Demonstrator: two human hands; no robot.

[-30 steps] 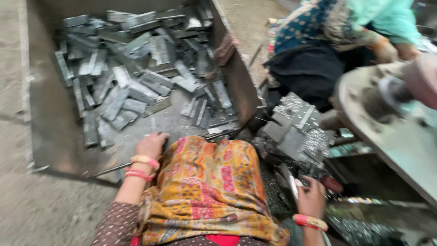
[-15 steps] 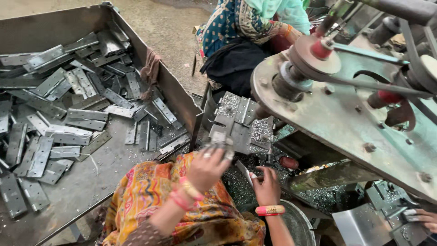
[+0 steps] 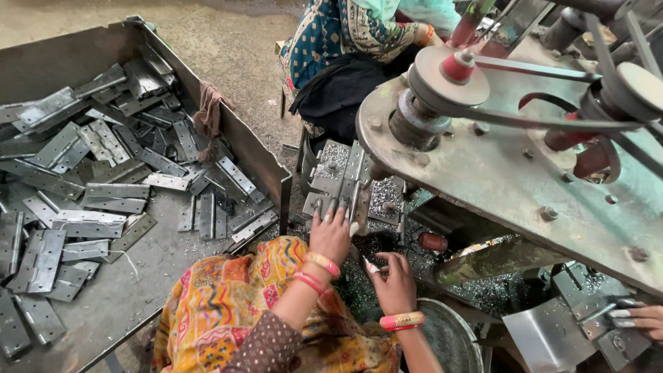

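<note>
- At the centre of the frame, a grey metal hinge point(image 3: 343, 181) lies on the bed of a machine, just below a large grey machine plate point(image 3: 511, 173) that carries pulleys and belts.
- The left hand point(image 3: 330, 231) rests flat on the lower end of that hinge, fingers spread and laid along the metal; it presses rather than grips.
- The right hand point(image 3: 394, 282) sits just right of and below the left, apart from the hinge, fingers loosely curled with a pale tape on one fingertip; whether it holds anything cannot be told.
- Metal shavings point(image 3: 376, 200) cover the bed around both hands.
- A round metal pan point(image 3: 449, 338) stands at lower centre, beside the right wrist.
- On the left of the frame, an open steel bin point(image 3: 228, 131) holds a loose heap of hinges point(image 3: 103, 173); a brown rag point(image 3: 207, 114) hangs over its rim.
- At top centre, a second person point(image 3: 359, 41) sits behind the machine.
- At the lower right edge, another person's hand point(image 3: 639, 318) touches a small metal part.
</note>
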